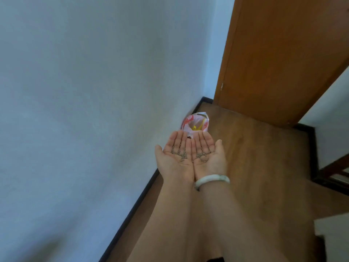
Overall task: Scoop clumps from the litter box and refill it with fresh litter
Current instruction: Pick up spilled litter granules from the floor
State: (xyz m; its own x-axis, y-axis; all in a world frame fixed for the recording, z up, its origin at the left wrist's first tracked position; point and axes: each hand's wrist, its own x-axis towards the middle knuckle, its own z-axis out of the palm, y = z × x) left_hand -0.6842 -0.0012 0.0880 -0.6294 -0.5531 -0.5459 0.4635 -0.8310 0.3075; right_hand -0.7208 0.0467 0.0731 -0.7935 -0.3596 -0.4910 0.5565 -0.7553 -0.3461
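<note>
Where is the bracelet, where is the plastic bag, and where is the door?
bracelet [211, 180]: head view, on the pale band around the right wrist.
plastic bag [188, 121]: head view, on its pink and white side, by the wall.
door [273, 53]: head view, on the brown wooden panel.

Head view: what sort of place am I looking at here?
Likely a room corner or hallway in a home: wood-look floor, plain wall with dark baseboard, wooden door. An open plastic bag sits by the wall.
</note>
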